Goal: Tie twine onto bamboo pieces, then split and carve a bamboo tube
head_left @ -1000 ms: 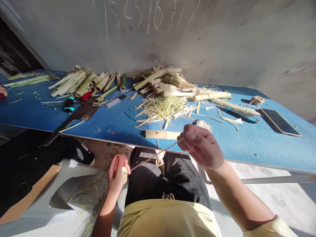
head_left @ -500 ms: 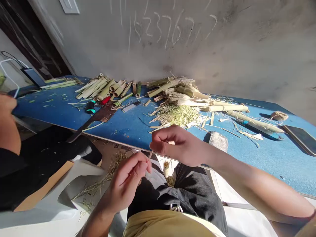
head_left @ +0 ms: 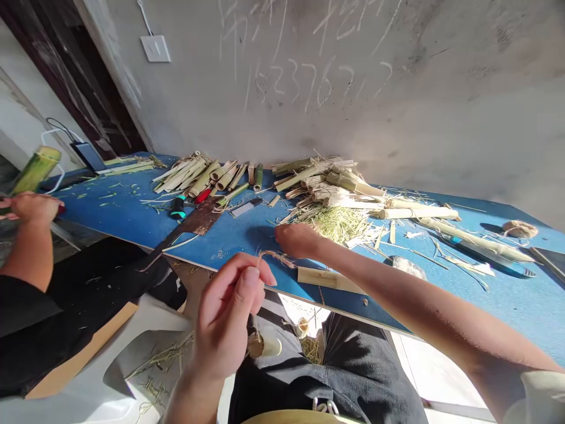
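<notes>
My left hand [head_left: 232,309] is closed in a pinch on a thin brown twine [head_left: 278,255]. From the fingertips the twine arches over to the right and ends close below my right hand. My right hand [head_left: 298,239] is curled shut over the blue table, beside the pile of bamboo shavings [head_left: 339,222]; its fingertips are hidden. A split bamboo piece [head_left: 324,277] with twine at it lies at the table's near edge, under my right forearm. Below my left hand a short bamboo section [head_left: 270,346] shows above my lap, with a strand running up toward the hand.
A cleaver [head_left: 196,221], a teal-and-black handle [head_left: 178,207] and a sharpening stone [head_left: 246,206] lie on the blue table [head_left: 229,244]. Bamboo strips [head_left: 185,174] stack against the wall. A stone [head_left: 405,268] sits at right. Another person's hand [head_left: 35,209] is near green bamboo [head_left: 39,168].
My right hand has left my left hand and moved forward over the table. My left hand has risen slightly, keeping its pinch on the twine. The other person's hand and green bamboo came into view.
</notes>
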The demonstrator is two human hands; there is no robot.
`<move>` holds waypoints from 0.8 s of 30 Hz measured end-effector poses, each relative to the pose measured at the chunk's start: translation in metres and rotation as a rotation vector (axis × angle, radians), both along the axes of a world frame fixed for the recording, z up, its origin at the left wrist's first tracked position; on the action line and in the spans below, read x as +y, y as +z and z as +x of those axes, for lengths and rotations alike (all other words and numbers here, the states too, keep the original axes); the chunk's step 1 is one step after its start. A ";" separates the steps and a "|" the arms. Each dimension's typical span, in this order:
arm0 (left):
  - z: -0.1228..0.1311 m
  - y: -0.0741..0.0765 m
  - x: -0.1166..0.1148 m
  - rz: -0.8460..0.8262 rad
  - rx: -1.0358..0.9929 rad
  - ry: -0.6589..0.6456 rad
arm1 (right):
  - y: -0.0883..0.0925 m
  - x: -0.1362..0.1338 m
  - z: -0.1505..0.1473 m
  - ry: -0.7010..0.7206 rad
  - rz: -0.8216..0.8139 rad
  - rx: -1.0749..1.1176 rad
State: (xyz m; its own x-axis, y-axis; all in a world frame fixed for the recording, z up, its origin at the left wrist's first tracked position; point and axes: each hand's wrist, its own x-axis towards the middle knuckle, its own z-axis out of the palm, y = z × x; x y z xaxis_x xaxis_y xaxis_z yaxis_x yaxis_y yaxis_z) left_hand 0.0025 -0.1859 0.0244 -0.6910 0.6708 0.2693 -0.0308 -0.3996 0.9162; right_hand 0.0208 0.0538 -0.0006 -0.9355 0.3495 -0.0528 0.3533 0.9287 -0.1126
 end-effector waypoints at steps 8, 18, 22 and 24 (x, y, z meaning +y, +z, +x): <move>0.029 -0.048 0.017 -0.076 -0.113 -0.120 | 0.017 0.014 0.027 0.004 -0.438 0.270; 0.025 -0.056 0.014 -0.179 0.022 0.099 | 0.025 -0.057 0.116 0.021 -1.217 0.517; 0.030 -0.051 0.015 -0.240 0.144 0.119 | 0.022 -0.082 0.142 -0.037 -1.103 0.543; 0.031 -0.046 0.018 -0.242 0.169 0.129 | 0.019 -0.090 0.152 -0.020 -1.052 0.513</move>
